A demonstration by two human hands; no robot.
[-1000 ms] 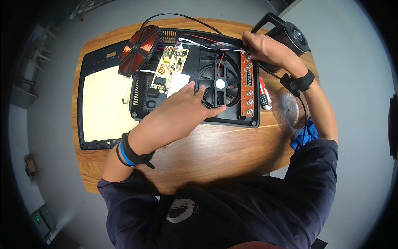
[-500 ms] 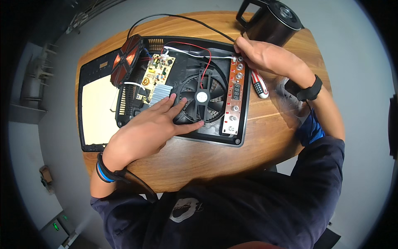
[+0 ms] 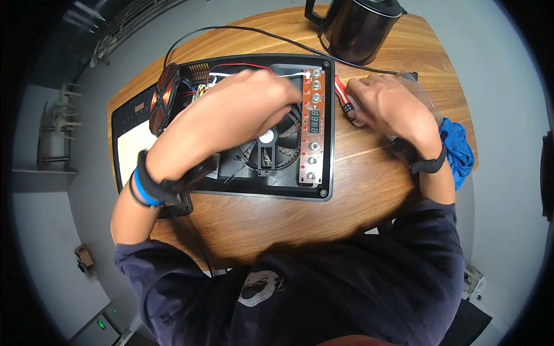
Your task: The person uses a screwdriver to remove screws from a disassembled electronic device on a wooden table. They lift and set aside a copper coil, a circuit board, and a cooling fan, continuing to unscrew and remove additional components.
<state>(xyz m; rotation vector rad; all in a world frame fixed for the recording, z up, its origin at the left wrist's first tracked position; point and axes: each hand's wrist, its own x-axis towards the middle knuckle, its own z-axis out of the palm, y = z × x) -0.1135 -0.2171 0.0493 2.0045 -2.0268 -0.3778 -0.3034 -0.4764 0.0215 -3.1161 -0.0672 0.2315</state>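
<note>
An opened induction cooker housing [image 3: 242,187] lies on the wooden table. Inside it are a black fan [image 3: 268,147] and, along the right side, a narrow control board [image 3: 312,151] with several round buttons and a digit display. My left hand [image 3: 242,104] hangs over the fan, its curled fingertips close to the control board's left edge. Motion blur hides whether they pinch anything. Just right of the housing, my right hand [image 3: 395,106] has its fingers bent around a red-and-white handled tool [image 3: 344,99] lying on the table.
A copper coil on a dark frame [image 3: 164,98] leans at the left over the cover panel [image 3: 128,144]. A black kettle [image 3: 360,32] stands at the back, with a black cord [image 3: 254,30] running past. Blue cloth [image 3: 456,150] and clear plastic wrap lie at the right.
My left hand has lifted off the fan area and moved toward the control board. My right hand has left the housing's far right corner and come nearer, to the red-and-white tool.
</note>
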